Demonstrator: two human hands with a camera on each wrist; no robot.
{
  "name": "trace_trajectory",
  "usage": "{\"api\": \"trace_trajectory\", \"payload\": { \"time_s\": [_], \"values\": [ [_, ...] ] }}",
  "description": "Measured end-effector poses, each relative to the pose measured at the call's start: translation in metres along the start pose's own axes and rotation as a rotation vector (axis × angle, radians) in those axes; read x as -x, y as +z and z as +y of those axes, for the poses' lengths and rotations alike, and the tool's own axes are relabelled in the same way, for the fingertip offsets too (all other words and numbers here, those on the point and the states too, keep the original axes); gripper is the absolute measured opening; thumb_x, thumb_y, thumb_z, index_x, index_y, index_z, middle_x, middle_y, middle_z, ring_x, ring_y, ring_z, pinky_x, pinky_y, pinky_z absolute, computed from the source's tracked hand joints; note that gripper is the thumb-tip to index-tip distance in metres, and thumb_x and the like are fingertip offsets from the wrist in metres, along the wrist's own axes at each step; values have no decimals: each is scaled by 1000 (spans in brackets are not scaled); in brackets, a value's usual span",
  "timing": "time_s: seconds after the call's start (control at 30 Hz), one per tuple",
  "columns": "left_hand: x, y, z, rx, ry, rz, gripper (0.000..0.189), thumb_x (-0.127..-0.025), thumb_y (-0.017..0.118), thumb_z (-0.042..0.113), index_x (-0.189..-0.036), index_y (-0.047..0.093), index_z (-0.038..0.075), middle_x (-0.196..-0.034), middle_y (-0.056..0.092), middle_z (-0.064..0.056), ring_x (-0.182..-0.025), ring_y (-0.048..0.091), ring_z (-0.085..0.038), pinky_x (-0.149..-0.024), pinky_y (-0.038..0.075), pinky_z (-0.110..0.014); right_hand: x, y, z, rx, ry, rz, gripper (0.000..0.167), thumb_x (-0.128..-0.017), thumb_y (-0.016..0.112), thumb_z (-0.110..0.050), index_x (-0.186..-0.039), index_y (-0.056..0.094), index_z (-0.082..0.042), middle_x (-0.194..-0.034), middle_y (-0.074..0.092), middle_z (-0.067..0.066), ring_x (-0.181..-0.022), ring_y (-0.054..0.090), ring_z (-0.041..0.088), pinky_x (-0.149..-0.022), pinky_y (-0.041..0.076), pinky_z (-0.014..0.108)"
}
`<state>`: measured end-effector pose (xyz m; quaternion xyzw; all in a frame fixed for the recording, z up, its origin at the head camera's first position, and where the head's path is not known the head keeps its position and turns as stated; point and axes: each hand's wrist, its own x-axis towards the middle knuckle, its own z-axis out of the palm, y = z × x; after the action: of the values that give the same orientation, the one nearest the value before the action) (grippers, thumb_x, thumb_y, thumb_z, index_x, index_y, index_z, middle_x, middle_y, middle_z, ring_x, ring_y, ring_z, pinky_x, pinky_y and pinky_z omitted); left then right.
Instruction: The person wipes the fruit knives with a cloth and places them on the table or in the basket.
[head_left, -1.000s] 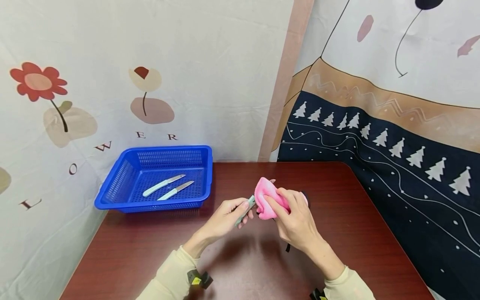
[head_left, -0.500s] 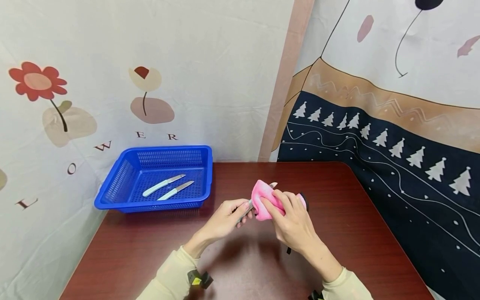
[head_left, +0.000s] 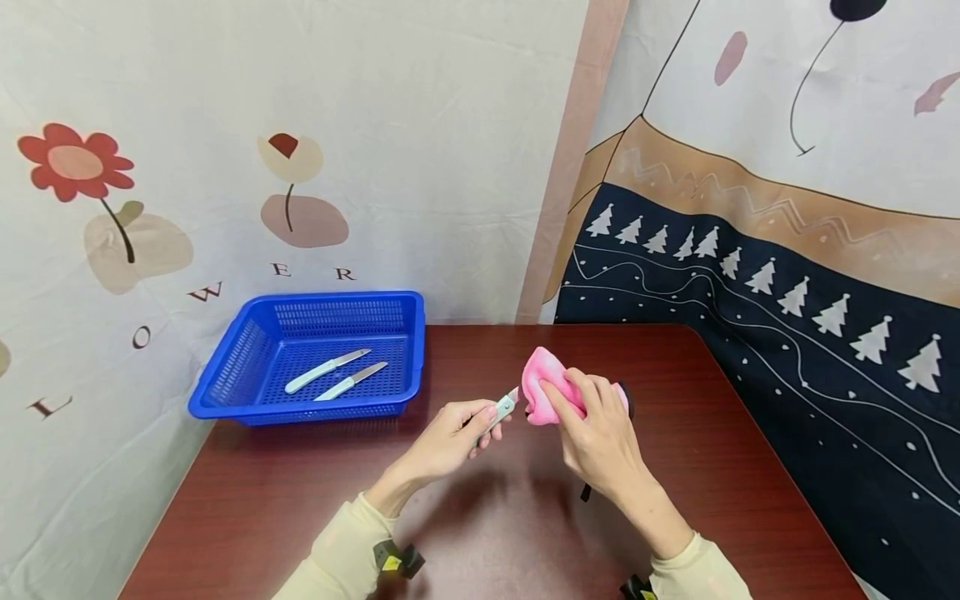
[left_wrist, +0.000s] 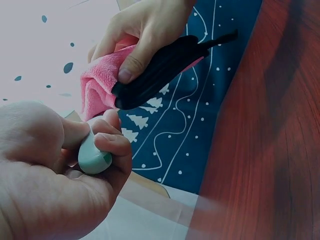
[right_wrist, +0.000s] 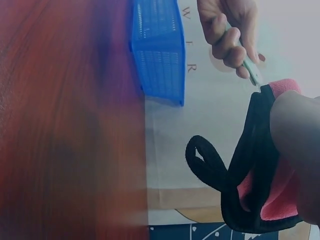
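My left hand (head_left: pixel 448 437) grips the pale green handle of a small knife (head_left: pixel 504 407), its blade pointing up and right. In the left wrist view, fingers curl round the handle (left_wrist: pixel 94 154), butt end towards the camera. Folded in my right hand (head_left: pixel 603 446) is a pink cloth (head_left: pixel 542 387) with black trim, pinched between thumb and fingers. It covers most of the blade; only a short stretch by the handle shows. The right wrist view shows the cloth's black hanging loop (right_wrist: pixel 207 162) dangling, and the knife's handle end (right_wrist: pixel 252 72) close to the trim.
A blue plastic basket (head_left: pixel 408 400) stands at the back left of the dark red table (head_left: pixel 300 517). Two knives (head_left: pixel 322 375) with pale handles lie inside it. Printed fabric (head_left: pixel 465 167) hangs behind and to the right of the table.
The cloth in my right hand shifts slightly down and left, then up and right along the blade, uncovering some of it by the handle. My left hand stays nearly still with the knife.
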<state>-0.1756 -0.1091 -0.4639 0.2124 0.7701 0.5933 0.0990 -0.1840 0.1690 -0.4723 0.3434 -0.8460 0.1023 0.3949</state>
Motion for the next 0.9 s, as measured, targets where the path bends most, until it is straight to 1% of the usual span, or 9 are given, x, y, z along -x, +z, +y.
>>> {"api": "trace_trajectory", "payload": {
  "time_s": [0.27,0.43,0.53,0.57,0.67,0.73,0.8,0.9],
  "values": [
    [1,0,-2,8,22,2,35,-122,48,17,-123,77,-3,-90,66,-5,-69,54,-5,-59,48,-17,-2,-3,9,4,50,34,61,-88,82,-9,-149,72,-12,-138,65,27,-111,60,41,-87,54,55],
    [1,-1,-5,17,25,11,34,-122,49,18,-124,77,-2,-91,66,-4,-72,55,-6,-60,49,-17,-3,-5,14,19,84,69,55,-90,79,-10,-145,72,-8,-136,64,29,-109,60,43,-86,53,55],
    [1,-1,-6,19,23,14,35,-122,49,18,-124,77,-2,-92,66,-5,-74,56,-6,-61,49,-17,-3,-5,16,21,102,102,57,-88,79,-10,-145,72,-8,-136,65,29,-109,60,44,-84,54,57],
    [0,-1,-7,20,22,16,35,-122,49,18,-124,77,-2,-92,66,-6,-74,56,-6,-61,49,-17,-3,-5,17,19,107,110,59,-87,79,-9,-145,72,-8,-135,64,29,-109,60,44,-84,54,57],
    [0,-1,-6,29,17,19,35,-122,49,18,-124,77,-3,-94,67,-17,-74,56,-6,-61,49,-17,-3,-6,15,0,107,133,61,-86,79,-9,-146,72,-9,-134,65,29,-108,60,44,-83,54,57],
    [0,-1,-5,34,11,21,35,-122,48,19,-124,77,-3,-97,67,-24,-74,56,-6,-61,48,-17,-3,-5,13,-20,89,139,58,-90,76,-10,-147,72,-9,-134,65,29,-107,60,44,-83,53,57],
    [0,0,-5,37,7,22,36,-122,48,19,-125,76,-4,-98,67,-27,-73,55,-6,-62,48,-17,-4,-4,10,-40,57,140,51,-97,70,-12,-147,73,-10,-134,65,29,-107,60,43,-84,53,56],
    [0,0,-4,36,3,19,37,-122,47,18,-126,76,-4,-95,67,-21,-72,55,-6,-62,49,-17,-4,-2,3,-50,-3,118,43,-108,58,-20,-146,73,-10,-134,66,27,-109,61,41,-84,54,55]
  ]
}}
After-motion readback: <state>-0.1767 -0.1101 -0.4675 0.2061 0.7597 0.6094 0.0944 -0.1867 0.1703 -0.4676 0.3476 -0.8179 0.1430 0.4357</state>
